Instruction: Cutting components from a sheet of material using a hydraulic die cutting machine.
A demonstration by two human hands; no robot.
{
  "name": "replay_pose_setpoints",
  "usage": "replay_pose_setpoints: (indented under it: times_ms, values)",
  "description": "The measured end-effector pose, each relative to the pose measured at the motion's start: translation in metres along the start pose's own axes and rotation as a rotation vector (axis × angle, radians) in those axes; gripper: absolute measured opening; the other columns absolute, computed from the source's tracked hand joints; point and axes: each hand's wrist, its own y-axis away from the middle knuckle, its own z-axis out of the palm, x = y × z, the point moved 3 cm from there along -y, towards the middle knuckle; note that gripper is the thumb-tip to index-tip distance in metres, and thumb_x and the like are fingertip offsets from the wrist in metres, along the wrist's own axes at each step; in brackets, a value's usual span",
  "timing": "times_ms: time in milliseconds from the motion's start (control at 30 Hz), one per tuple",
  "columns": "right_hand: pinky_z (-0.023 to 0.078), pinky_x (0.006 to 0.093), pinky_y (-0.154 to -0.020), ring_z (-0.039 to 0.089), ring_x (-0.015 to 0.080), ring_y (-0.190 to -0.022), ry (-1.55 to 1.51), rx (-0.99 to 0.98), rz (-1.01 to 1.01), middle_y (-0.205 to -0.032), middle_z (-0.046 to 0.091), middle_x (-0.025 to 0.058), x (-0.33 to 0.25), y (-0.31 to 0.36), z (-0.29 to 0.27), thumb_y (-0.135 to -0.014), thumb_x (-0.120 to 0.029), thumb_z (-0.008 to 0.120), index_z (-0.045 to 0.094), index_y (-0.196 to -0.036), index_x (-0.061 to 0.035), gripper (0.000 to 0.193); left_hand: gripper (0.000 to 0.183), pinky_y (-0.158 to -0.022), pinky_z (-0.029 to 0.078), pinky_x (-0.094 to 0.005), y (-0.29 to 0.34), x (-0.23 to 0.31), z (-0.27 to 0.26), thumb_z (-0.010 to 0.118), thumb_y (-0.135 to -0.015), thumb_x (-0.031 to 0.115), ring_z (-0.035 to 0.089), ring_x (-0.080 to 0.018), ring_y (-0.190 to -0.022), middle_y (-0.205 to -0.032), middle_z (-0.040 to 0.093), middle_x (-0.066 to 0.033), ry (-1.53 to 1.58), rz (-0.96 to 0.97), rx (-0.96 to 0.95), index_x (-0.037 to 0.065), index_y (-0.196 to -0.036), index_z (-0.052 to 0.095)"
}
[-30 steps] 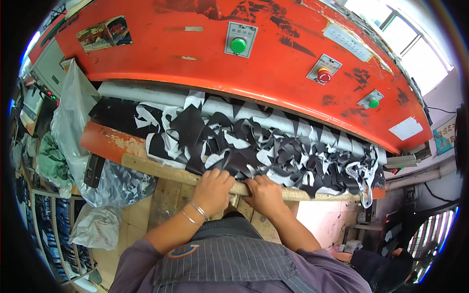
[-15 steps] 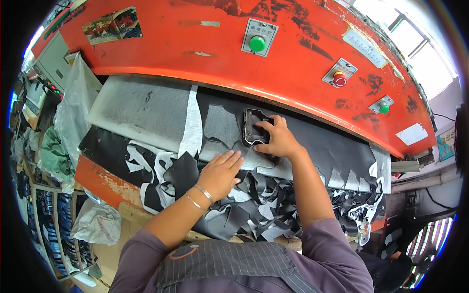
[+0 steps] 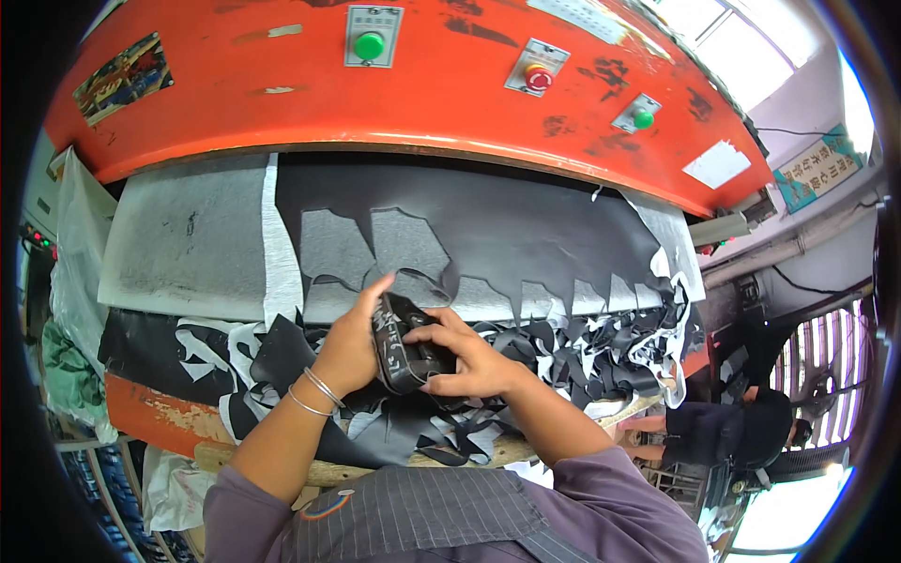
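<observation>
Close in front of me, above the near edge of the cutting board [image 3: 188, 249], I hold a black metal cutting die [image 3: 398, 349] tilted up between both hands. My left hand [image 3: 349, 345] is closed against its left side, with some fingers hidden behind it. From the right, my right hand [image 3: 474, 361] grips the die, with fingers bent into its opening. A black leather-like sheet [image 3: 535, 220] lies on the board beyond my hands. Two large shaped holes side by side in the sheet show the grey board beneath. Whether a cut piece sits inside the die, I cannot tell.
An orange press beam [image 3: 282, 103] with green buttons and a red stop knob spans the far side. Black and white offcuts [image 3: 563, 361] are heaped along the near edge. Clear plastic sheeting [image 3: 80, 235] hangs at left. Another person [image 3: 732, 430] is at far right.
The die has come up off the sheet and toward me. My left hand has moved from the offcuts onto the die. A second hole shows where the die stood. The view has swung right.
</observation>
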Motion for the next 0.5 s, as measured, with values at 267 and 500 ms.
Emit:
replay_pose_setpoints:
  times_ms: [267, 500]
  values:
    - [0.033, 0.0434, -0.105, 0.038, 0.0407, -0.125, 0.144, -0.037, 0.070, -0.131, 0.037, 0.0251, 0.002, 0.011, -0.047, -0.072, -0.033, 0.076, 0.060, -0.119, -0.0101, 0.055, 0.038, -0.087, 0.049, -0.0312, 0.040, -0.017, 0.036, 0.057, -0.095, 0.021, 0.059, -0.0155, -0.104, -0.116, 0.058, -0.0087, 0.499, -0.062, 0.098, 0.002, -0.126, 0.045]
    - [0.027, 0.0422, -0.108, 0.038, 0.0391, -0.123, -0.160, -0.142, -0.011, -0.131, 0.037, 0.0243, 0.013, 0.035, -0.007, -0.081, -0.032, 0.071, 0.066, -0.112, -0.0111, 0.038, 0.035, -0.094, 0.047, -0.0341, 0.074, 0.004, 0.080, 0.052, -0.098, 0.029, 0.060, -0.0184, -0.103, -0.113, 0.060, -0.0092, 1.250, -0.399, 0.233, 0.003, -0.120, 0.051]
